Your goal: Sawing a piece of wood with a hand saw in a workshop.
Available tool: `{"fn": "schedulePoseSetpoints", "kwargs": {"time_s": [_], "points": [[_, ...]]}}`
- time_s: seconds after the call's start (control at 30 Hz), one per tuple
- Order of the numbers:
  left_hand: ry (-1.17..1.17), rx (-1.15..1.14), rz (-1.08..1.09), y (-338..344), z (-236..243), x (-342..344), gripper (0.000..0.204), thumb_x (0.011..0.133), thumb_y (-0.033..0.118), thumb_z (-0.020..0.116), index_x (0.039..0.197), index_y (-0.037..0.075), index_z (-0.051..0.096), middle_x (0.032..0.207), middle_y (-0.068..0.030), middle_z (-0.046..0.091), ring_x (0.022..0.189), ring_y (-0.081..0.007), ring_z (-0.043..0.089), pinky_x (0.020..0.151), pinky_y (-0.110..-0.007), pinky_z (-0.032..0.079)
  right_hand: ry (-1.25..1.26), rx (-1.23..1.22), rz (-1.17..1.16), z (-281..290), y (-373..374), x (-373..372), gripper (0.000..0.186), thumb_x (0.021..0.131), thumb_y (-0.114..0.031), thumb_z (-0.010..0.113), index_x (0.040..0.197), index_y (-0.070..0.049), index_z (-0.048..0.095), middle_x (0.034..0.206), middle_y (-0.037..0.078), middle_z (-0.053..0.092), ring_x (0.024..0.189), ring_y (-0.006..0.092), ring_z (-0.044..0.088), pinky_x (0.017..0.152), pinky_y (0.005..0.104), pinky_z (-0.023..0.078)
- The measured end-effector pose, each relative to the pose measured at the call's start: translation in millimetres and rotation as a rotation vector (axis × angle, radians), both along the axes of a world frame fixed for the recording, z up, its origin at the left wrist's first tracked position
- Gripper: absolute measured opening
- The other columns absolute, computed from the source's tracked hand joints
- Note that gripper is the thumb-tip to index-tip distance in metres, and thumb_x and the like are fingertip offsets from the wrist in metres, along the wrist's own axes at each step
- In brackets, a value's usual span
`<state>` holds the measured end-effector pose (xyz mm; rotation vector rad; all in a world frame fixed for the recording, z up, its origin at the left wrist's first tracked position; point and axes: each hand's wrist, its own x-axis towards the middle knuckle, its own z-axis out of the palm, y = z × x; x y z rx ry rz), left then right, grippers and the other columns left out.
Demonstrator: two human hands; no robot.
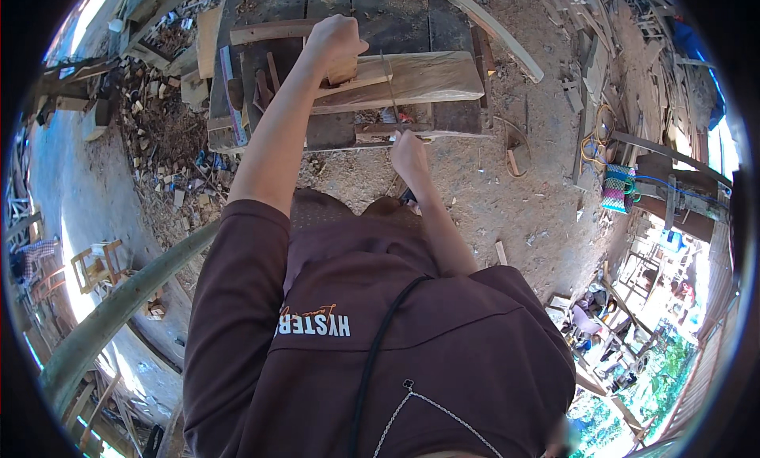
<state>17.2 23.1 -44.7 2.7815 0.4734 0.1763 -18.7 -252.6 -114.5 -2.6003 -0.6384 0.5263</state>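
A pale wooden plank (431, 78) lies across a dark, worn workbench (396, 15). My left hand (336, 45) is stretched out and closed over a small wooden piece (354, 76) resting on the plank's left part. My right hand (409, 154) is closer to my body, at the bench's near edge, gripping the handle of a hand saw. The saw's thin blade (389, 94) runs up from that hand across the plank, just right of my left hand. The saw's handle is mostly hidden inside my fist.
Wood offcuts and chips (158, 133) are heaped on the ground at the left. A long pale batten (495, 30) leans off the bench's right side. A thick greenish pole (119, 307) crosses the lower left near a small wooden stool (99, 264). A colourful woven basket (619, 189) stands at the right.
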Motion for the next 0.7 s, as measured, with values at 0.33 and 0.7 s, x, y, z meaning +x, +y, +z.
{"fn": "schedulePoseSetpoints", "kwargs": {"time_s": [0.33,0.7], "points": [[0.257,-0.030,0.019,-8,19,7,0.035,0.073,0.034,0.065,0.085,0.002,0.070,0.087,-0.0190,0.068,0.084,-0.0334,0.066,0.077,-0.042,0.054,0.074,0.073,-0.047,-15,43,30,0.034,0.093,-0.020,0.043,0.091,0.008,0.063,0.088,0.033,0.061,0.089,0.0462,0.060,0.077,0.0524,0.047],[0.089,0.021,-0.019,-10,7,13,0.035,0.073,0.033,0.061,0.061,0.001,0.066,0.061,-0.0168,0.062,0.062,-0.0316,0.063,0.063,-0.042,0.053,0.025,0.065,0.054,-18,67,67,0.023,0.082,-0.014,0.054,0.086,0.006,0.065,0.087,0.030,0.063,0.089,0.0431,0.062,0.078,0.0477,0.051]]}}
